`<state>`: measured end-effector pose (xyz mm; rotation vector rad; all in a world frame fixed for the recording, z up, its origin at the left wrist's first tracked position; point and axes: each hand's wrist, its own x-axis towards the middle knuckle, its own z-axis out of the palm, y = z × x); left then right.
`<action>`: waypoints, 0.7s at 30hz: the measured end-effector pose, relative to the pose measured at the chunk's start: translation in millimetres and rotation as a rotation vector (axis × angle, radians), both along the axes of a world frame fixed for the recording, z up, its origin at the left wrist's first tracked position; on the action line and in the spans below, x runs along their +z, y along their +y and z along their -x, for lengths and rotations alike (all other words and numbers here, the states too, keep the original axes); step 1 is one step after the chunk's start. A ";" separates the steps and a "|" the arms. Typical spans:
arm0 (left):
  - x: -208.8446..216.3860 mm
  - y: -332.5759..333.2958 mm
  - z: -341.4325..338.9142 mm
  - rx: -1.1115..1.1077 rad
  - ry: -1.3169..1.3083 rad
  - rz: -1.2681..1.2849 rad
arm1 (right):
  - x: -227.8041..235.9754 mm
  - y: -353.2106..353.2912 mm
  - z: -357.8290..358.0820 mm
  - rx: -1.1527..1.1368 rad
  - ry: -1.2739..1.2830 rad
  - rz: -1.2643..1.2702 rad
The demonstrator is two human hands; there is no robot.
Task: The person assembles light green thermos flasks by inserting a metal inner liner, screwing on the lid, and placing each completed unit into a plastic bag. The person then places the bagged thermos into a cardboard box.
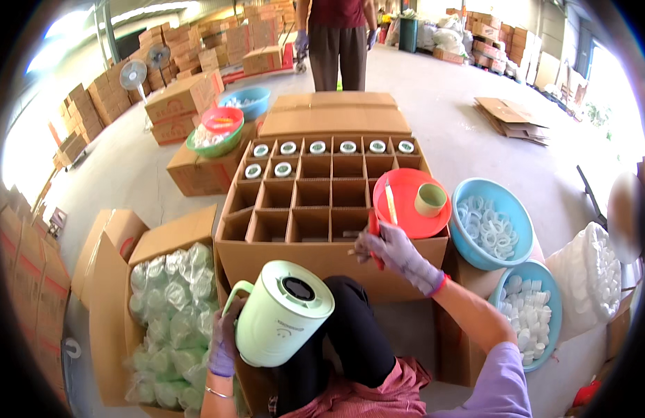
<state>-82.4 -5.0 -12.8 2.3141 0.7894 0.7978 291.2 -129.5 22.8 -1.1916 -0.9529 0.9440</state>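
A pale green jug (284, 320) with a black-centred round top is tilted over my lap. My left hand (223, 341), in a light purple glove, is closed around it on the handle side. My right hand (399, 256), also gloved, grips a red-handled tool (375, 244) with dark prongs pointing left; its exact kind is blurred. The tool is over the near edge of a divided carton (322, 254). White-topped items (317, 148) stand in its far row and in two cells of the second. On its right side rests a red basin (409, 226) with a green cup (430, 200) and a thin pale stick.
At right, one blue basin (507, 261) holds clear rings and another (556, 327) holds white caps. An open carton (106, 341) of plastic-wrapped green items stands at left. Beyond the divided carton stands another person (340, 49). Flattened cardboard (510, 118) lies at far right.
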 end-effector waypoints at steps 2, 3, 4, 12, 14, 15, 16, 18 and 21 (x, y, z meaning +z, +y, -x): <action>-11.4 11.9 18.5 0.001 0.053 -0.036 | 26.8 65.7 -18.5 -0.124 0.002 0.024; -9.5 11.4 5.4 -0.018 0.031 -0.148 | 29.6 89.6 -55.4 -0.185 -0.003 0.025; -10.7 12.2 -3.3 -0.059 -0.005 -0.150 | 45.2 103.4 -75.8 -0.277 0.113 0.014; 5.8 8.9 -13.3 -0.099 -0.078 -0.101 | 68.5 146.2 -78.0 -0.279 0.244 0.000; 10.9 8.9 -19.7 -0.131 -0.084 -0.014 | 82.1 156.1 -98.9 -0.373 0.354 -0.043; 6.9 9.5 -21.9 -0.147 -0.066 -0.058 | 85.3 153.8 -111.8 -0.466 0.450 -0.075; 2.2 10.9 -19.5 -0.139 -0.055 -0.117 | 90.1 153.8 -108.7 -0.443 0.413 -0.059; 6.8 12.5 -11.4 -0.083 -0.028 -0.185 | 101.3 144.4 -67.5 -0.280 0.288 -0.070; -3.1 17.4 -10.9 -0.103 -0.181 -0.255 | 66.6 102.2 -20.8 0.064 -0.097 -0.132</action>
